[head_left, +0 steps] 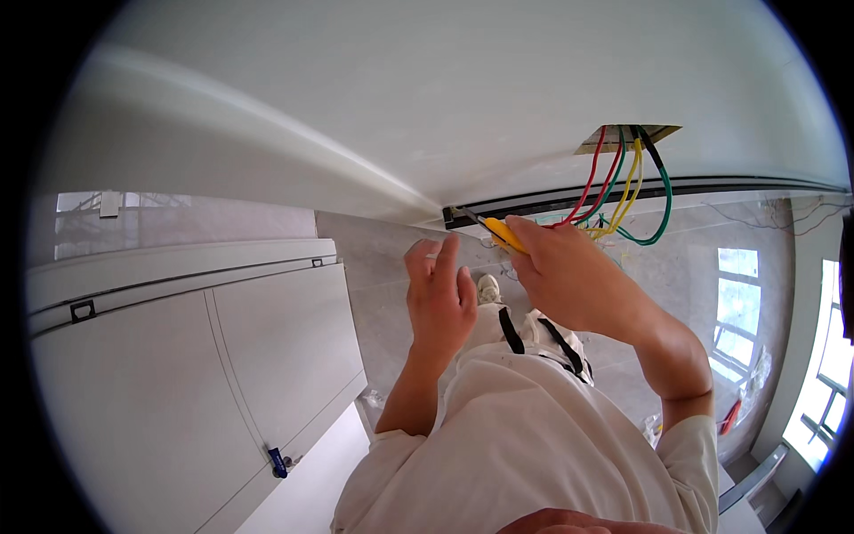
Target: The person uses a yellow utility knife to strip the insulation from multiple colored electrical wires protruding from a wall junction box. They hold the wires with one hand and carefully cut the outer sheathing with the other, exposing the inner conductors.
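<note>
My right hand [569,276] is wrapped round a yellow utility knife [503,233]. Its blade points up and left, with the tip at the left end of a black slotted track [534,207] set along the white wall. Just below that end is my left hand [440,289], its fingers apart and loosely bent, with nothing visible in it. Its fingertips are close to the track's end; whether they touch it I cannot tell. Red, green and yellow wires [614,191] loop out of a cut opening [658,135] in the wall, to the right of the knife and behind my right hand.
A white door [169,383] with a blue-tagged key in its lock [278,463] stands at the left. Grey floor [391,267] lies below, with thin loose wires [765,222] at the far right. A window [823,392] is at the right edge.
</note>
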The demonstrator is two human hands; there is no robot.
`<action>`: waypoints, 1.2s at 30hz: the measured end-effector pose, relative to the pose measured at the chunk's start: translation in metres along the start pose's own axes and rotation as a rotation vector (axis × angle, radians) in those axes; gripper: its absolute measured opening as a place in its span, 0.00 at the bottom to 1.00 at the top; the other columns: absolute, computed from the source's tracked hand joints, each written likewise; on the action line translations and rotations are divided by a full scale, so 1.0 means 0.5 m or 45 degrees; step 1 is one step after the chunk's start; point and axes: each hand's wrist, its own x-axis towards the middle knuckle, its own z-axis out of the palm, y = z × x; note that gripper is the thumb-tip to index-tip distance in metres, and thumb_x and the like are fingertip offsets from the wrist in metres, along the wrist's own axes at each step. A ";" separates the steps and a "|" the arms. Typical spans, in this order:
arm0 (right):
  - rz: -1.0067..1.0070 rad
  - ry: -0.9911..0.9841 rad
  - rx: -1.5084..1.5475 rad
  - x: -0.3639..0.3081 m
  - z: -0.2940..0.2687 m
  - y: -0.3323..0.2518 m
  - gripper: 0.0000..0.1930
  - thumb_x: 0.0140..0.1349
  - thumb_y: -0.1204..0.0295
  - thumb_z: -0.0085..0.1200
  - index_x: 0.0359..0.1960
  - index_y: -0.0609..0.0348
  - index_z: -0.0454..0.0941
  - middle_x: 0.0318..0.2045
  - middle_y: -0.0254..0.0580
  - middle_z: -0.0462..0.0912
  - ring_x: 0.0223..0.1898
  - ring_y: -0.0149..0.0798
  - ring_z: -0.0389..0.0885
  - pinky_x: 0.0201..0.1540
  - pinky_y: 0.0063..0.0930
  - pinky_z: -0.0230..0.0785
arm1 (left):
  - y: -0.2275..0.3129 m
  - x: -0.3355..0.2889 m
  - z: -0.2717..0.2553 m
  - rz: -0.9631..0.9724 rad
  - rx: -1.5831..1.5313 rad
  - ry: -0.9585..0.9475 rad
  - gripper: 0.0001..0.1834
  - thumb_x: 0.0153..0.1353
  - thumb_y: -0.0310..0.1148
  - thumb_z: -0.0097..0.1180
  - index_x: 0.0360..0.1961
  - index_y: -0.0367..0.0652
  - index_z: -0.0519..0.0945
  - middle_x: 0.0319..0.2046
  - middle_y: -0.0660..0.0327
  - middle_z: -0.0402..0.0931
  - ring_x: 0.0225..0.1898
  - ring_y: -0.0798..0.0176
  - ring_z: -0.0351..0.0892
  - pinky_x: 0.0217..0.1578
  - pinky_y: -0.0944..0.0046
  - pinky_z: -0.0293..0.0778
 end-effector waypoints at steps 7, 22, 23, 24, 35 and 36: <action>0.034 0.032 0.170 0.003 0.016 -0.002 0.19 0.69 0.74 0.48 0.59 0.72 0.71 0.30 0.63 0.82 0.35 0.66 0.81 0.38 0.54 0.70 | 0.013 0.011 -0.007 0.083 0.072 0.004 0.29 0.60 0.19 0.61 0.65 0.42 0.76 0.54 0.52 0.64 0.47 0.54 0.76 0.43 0.60 0.78; 0.001 0.173 0.116 -0.014 0.054 0.005 0.23 0.69 0.74 0.49 0.62 0.78 0.68 0.32 0.68 0.82 0.37 0.67 0.81 0.41 0.56 0.72 | 0.007 0.000 -0.011 0.054 0.051 -0.013 0.30 0.60 0.19 0.61 0.65 0.42 0.76 0.53 0.52 0.63 0.46 0.54 0.77 0.41 0.60 0.77; -0.007 0.178 0.141 -0.015 0.055 0.004 0.23 0.69 0.74 0.49 0.62 0.78 0.68 0.32 0.68 0.82 0.38 0.68 0.81 0.41 0.56 0.72 | 0.006 0.000 -0.011 0.063 0.056 -0.009 0.30 0.59 0.19 0.61 0.65 0.42 0.76 0.53 0.52 0.63 0.46 0.54 0.77 0.41 0.60 0.77; -0.016 0.184 0.166 -0.016 0.056 0.003 0.23 0.69 0.74 0.49 0.63 0.78 0.68 0.33 0.68 0.82 0.38 0.68 0.81 0.42 0.56 0.72 | 0.006 0.001 -0.011 0.074 0.061 -0.005 0.30 0.59 0.19 0.61 0.65 0.42 0.76 0.53 0.52 0.64 0.45 0.53 0.77 0.41 0.60 0.77; 0.035 0.246 0.283 -0.041 0.046 0.004 0.22 0.69 0.75 0.50 0.63 0.72 0.72 0.37 0.66 0.83 0.40 0.68 0.81 0.44 0.49 0.74 | 0.011 0.024 -0.005 0.002 0.230 -0.119 0.32 0.61 0.22 0.58 0.69 0.44 0.73 0.48 0.56 0.67 0.41 0.55 0.76 0.40 0.58 0.77; 0.033 0.283 0.289 -0.043 0.048 0.009 0.22 0.69 0.75 0.50 0.63 0.71 0.72 0.36 0.64 0.83 0.37 0.65 0.82 0.42 0.47 0.75 | 0.011 0.030 -0.003 -0.004 0.258 -0.144 0.32 0.61 0.23 0.58 0.69 0.44 0.72 0.47 0.56 0.68 0.41 0.55 0.76 0.40 0.58 0.77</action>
